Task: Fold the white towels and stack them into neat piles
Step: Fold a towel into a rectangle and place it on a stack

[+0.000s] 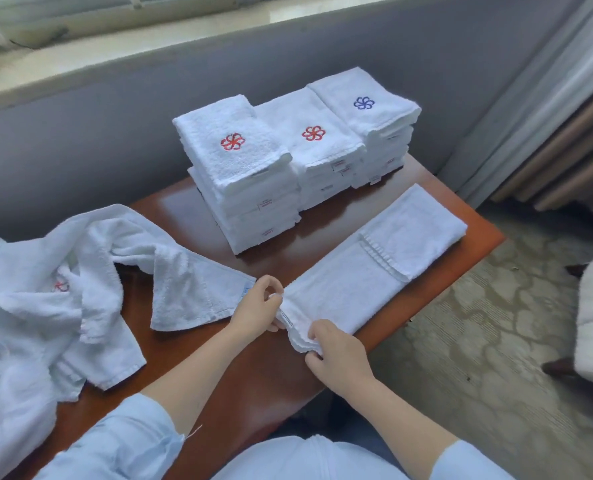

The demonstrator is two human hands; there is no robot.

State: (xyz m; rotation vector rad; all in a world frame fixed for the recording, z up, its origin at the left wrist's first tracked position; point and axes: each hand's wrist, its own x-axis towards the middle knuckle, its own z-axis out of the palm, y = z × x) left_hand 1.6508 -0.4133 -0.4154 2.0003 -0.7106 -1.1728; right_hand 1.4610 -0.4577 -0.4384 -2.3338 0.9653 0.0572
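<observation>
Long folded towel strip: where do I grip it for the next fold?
Its near short end, one corner per hand, from the near side, as the left hand and right hand pinch it. The towel strip lies flat, far end already folded over.

Towels (374,271): white terry cloth, nubby, matt. Table (253,375): glossy reddish wood.

Red-brown table (270,375) holds three stacks (315,140) of folded white towels, set side by side and touching. In front of the stacks and to their right, a long folded strip (357,282) of towel lies diagonally on the wood. Left of the stacks and nearer the camera, a heap (28,306) of loose towels spills over the table's edge.
</observation>
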